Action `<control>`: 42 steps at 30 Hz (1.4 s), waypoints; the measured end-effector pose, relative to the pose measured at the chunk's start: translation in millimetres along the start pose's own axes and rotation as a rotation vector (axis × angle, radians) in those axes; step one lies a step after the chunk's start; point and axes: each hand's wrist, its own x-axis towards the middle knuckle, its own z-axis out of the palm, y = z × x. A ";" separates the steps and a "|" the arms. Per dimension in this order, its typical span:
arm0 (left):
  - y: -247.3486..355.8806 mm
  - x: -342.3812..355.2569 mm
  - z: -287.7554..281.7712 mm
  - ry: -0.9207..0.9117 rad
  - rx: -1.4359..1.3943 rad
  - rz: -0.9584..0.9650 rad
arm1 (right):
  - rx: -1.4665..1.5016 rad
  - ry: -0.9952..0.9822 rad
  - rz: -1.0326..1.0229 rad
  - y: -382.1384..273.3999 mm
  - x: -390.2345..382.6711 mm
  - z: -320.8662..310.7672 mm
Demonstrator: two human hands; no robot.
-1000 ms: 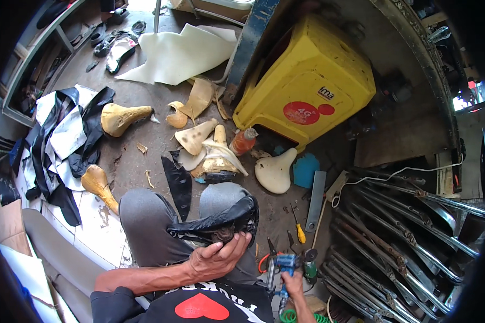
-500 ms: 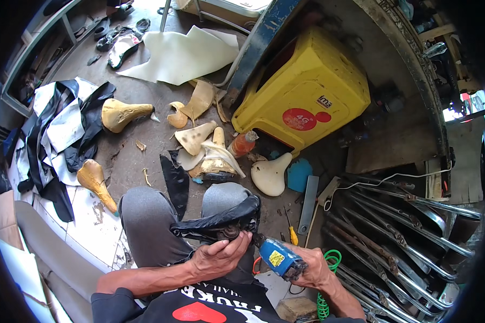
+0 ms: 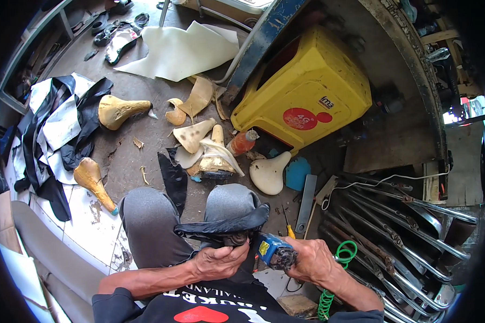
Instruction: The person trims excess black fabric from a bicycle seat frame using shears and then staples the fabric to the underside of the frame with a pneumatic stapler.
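A: Position of black-covered piece (image 3: 245, 220)?

B: At the knees (image 3: 152, 215). Left hand (image 3: 221, 262) curls fingers around its near side; right hand (image 3: 310, 259) closes around blue power tool (image 3: 275, 252), nose toward the piece. Contact: cannot tell.

A: Done, left?

B: Visible top is covered; whether secured, cannot tell. 2 tan saddle shapes (image 3: 121, 112) and 1 pale saddle shape (image 3: 268, 173) lie uncovered on the floor (image 3: 119, 153).
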 end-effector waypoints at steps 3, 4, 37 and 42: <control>1.4 -2.1 4.7 0.020 0.198 0.102 | -0.046 -0.016 0.035 -1.9 -3.7 3.6; 0.5 -0.2 1.0 0.006 0.135 0.105 | -0.045 -0.014 0.038 -1.3 -4.3 4.5; -83.3 35.6 -43.8 -0.096 -1.033 -0.277 | 0.208 0.171 1.247 136.6 -102.6 403.2; -97.8 42.7 -56.5 -0.146 -1.123 -0.231 | 1.089 0.704 0.551 86.9 1.6 221.3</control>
